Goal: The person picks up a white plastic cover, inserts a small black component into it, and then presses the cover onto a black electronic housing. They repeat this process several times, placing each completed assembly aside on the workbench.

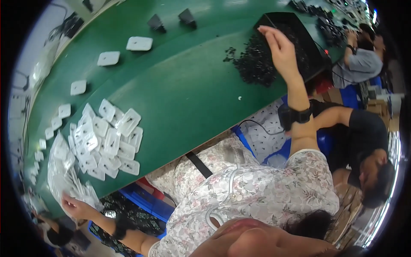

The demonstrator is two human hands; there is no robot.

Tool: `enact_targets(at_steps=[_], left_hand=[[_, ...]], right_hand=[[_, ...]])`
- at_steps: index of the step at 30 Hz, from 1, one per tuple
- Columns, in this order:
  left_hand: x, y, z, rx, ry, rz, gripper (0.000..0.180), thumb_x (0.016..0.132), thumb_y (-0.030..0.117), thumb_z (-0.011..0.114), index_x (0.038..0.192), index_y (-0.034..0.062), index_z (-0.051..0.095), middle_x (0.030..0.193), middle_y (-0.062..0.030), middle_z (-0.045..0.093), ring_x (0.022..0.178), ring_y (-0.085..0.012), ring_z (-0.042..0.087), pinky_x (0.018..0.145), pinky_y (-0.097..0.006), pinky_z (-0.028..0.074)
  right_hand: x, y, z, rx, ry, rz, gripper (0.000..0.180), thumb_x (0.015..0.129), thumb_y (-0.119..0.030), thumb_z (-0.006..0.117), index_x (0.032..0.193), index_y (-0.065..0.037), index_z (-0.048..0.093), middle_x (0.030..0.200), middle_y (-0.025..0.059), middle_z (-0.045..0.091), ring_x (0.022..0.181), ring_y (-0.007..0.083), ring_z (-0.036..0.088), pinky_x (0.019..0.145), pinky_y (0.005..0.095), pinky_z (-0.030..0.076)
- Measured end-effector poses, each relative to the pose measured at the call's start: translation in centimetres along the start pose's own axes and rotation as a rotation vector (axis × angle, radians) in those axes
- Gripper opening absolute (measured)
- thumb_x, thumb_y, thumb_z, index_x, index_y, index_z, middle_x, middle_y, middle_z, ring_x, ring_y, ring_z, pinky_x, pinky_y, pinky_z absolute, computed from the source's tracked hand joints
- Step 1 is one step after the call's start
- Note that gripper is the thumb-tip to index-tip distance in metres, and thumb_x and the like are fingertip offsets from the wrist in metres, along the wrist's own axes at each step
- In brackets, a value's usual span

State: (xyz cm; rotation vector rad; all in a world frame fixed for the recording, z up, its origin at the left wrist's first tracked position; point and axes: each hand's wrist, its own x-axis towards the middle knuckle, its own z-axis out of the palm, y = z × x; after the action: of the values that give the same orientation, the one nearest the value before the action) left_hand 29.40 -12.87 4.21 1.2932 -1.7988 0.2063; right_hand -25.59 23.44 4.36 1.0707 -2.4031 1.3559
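My right hand (281,52) reaches over a heap of small black parts (252,64) and the black bin (280,18) at the far right of the table. Its fingers are stretched out, tips slightly apart, with nothing visible between them. Low at the left, my left hand (76,208) is beside a clear plastic bag (60,158) with white pieces in it. Those fingers are curled together; whatever they hold is too small to tell. Right of the bag lies a loose pile of white rounded rectangular pieces (112,141), many with a small dark mark or part in the middle.
Single white pieces (139,43) curve in a row along the green table (184,94). Two black wedge-shaped things (187,18) stand at the far side. A blue crate of white pieces (263,130) sits below the table edge. Other people (364,137) are close on the right.
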Motion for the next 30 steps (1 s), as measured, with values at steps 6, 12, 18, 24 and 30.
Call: enact_targets(at_steps=[6, 12, 18, 24, 30], left_hand=[[-4.7, 11.4, 5.4, -0.606, -0.273, 0.155, 0.016, 0.094, 0.004, 0.051, 0.104, -0.0049, 0.057, 0.100, -0.0122, 0.060, 0.087, -0.0192, 0.057, 0.074, -0.028, 0.047], [-7.6, 23.0, 7.4, -0.900, -0.607, 0.361, 0.009, 0.089, 0.002, 0.054, 0.096, -0.0034, 0.057, 0.100, -0.0162, 0.061, 0.091, -0.0267, 0.058, 0.083, -0.034, 0.044], [-8.3, 27.1, 7.4, -0.977, -0.723, 0.377, 0.007, 0.089, 0.003, 0.054, 0.092, -0.0023, 0.058, 0.097, -0.0146, 0.062, 0.087, -0.0247, 0.058, 0.078, -0.032, 0.045], [-9.5, 26.9, 8.7, -1.030, -0.873, 0.252, 0.007, 0.089, 0.004, 0.055, 0.092, -0.0015, 0.058, 0.095, -0.0116, 0.061, 0.079, -0.0180, 0.055, 0.070, -0.027, 0.043], [-10.2, 27.0, 9.5, -1.048, -0.934, 0.205, 0.006, 0.089, 0.004, 0.055, 0.092, -0.0011, 0.058, 0.094, -0.0104, 0.061, 0.078, -0.0169, 0.055, 0.069, -0.026, 0.043]], right_hand=[[-7.6, 6.0, 0.7, -0.090, 0.047, 0.150, 0.037, 0.098, -0.023, 0.043, 0.128, -0.002, 0.049, 0.132, 0.0124, 0.050, 0.124, 0.0230, 0.045, 0.104, 0.0304, 0.032], [-5.9, 5.0, 4.1, 0.027, 0.071, 0.134, 0.038, 0.099, -0.025, 0.041, 0.127, -0.001, 0.049, 0.130, 0.0147, 0.051, 0.124, 0.0247, 0.045, 0.104, 0.0309, 0.032], [-3.1, 4.5, 6.1, 0.071, -0.008, -0.032, 0.034, 0.098, -0.021, 0.043, 0.125, -0.002, 0.051, 0.128, 0.0137, 0.053, 0.122, 0.0259, 0.048, 0.101, 0.0315, 0.036], [0.7, 9.4, 4.4, -0.164, -0.014, -0.145, 0.031, 0.095, -0.023, 0.047, 0.118, -0.004, 0.055, 0.124, 0.0147, 0.055, 0.117, 0.0306, 0.050, 0.098, 0.0355, 0.040], [-1.0, 5.2, 6.0, 0.083, -0.226, -0.168, 0.030, 0.096, -0.021, 0.046, 0.118, -0.003, 0.056, 0.124, 0.0119, 0.056, 0.118, 0.0246, 0.050, 0.100, 0.0331, 0.038]])
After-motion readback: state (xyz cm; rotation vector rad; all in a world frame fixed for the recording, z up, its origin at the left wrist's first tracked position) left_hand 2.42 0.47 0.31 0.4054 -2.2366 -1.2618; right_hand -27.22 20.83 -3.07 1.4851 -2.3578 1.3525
